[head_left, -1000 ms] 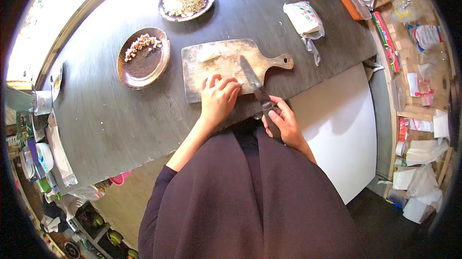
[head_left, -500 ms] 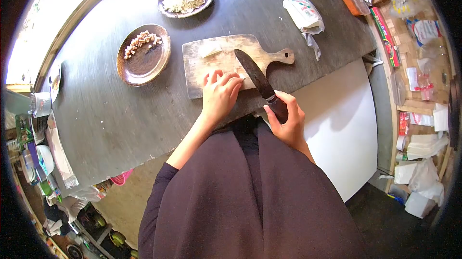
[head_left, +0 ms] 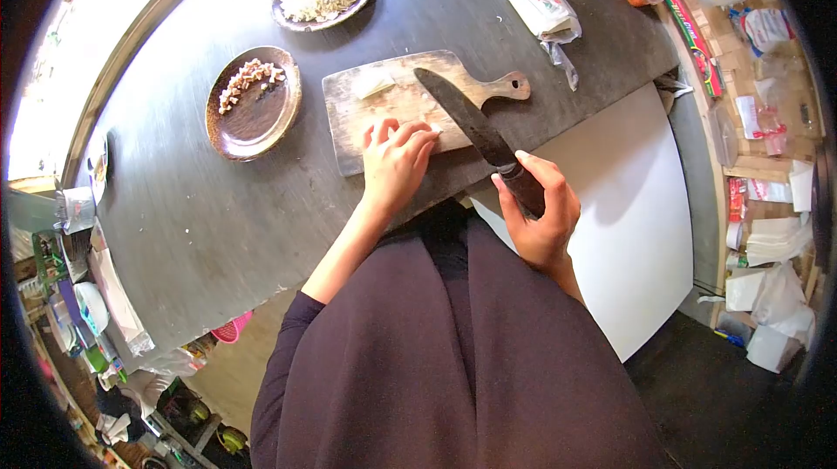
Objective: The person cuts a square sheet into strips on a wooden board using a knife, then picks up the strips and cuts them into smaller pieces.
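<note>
On the wooden cutting board [head_left: 349, 133], my left hand [head_left: 394, 168] rests with its fingers curled down. A small white piece [head_left: 436, 128] shows at its fingertips; the rest is hidden under the hand. My right hand [head_left: 547, 218] is closed around the dark handle of a kitchen knife [head_left: 466, 117]. The blade points up and to the left, above the board's right part, apart from my left fingers. A larger pale, flat piece [head_left: 375, 85] lies near the board's far edge.
Left of the board is a brown plate [head_left: 253, 139] with small chopped brownish pieces. A second plate [head_left: 366, 0] beyond it holds pale shreds. A white plastic packet [head_left: 545, 9] lies at the far right. Shelves [head_left: 745, 168] with packages stand along the right side.
My right hand has drawn the knife a little to the right and away from my left hand. My left hand stays curled on the board. The whole view has shifted slightly.
</note>
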Motion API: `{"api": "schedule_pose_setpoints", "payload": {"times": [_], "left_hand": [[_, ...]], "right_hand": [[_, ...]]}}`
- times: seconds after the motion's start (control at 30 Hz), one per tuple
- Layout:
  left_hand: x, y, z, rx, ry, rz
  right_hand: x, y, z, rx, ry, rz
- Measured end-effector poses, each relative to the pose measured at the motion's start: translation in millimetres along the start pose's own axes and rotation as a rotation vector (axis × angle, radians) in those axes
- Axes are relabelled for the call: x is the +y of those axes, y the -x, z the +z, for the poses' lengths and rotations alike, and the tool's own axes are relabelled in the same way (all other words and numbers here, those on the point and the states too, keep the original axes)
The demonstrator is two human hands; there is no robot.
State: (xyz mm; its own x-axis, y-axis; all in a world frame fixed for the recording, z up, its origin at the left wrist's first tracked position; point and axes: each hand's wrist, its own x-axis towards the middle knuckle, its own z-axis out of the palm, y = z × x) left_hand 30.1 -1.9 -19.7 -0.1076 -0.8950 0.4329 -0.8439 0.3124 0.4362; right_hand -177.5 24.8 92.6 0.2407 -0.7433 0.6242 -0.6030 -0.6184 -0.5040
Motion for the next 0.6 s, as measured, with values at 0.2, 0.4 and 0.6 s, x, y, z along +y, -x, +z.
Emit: {"api": "schedule_pose_setpoints", "payload": {"times": [0.2, 0.4, 0.6], "left_hand": [[-2.6, 1.0, 1.1, 0.005, -0.001, 0.022], [-2.1, 7.1, -2.1, -0.023, 0.005, 0.022], [-1.4, 10.1, -3.2, -0.057, 0.021, -0.011]], "right_hand": [[-0.1, 2.5, 12.0, -0.102, -0.061, 0.119], [25.5, 28.0, 34.2, -0.370, -0.334, 0.477], [20.6, 27.7, 32.8, -0.569, -0.584, 1.017]]}}
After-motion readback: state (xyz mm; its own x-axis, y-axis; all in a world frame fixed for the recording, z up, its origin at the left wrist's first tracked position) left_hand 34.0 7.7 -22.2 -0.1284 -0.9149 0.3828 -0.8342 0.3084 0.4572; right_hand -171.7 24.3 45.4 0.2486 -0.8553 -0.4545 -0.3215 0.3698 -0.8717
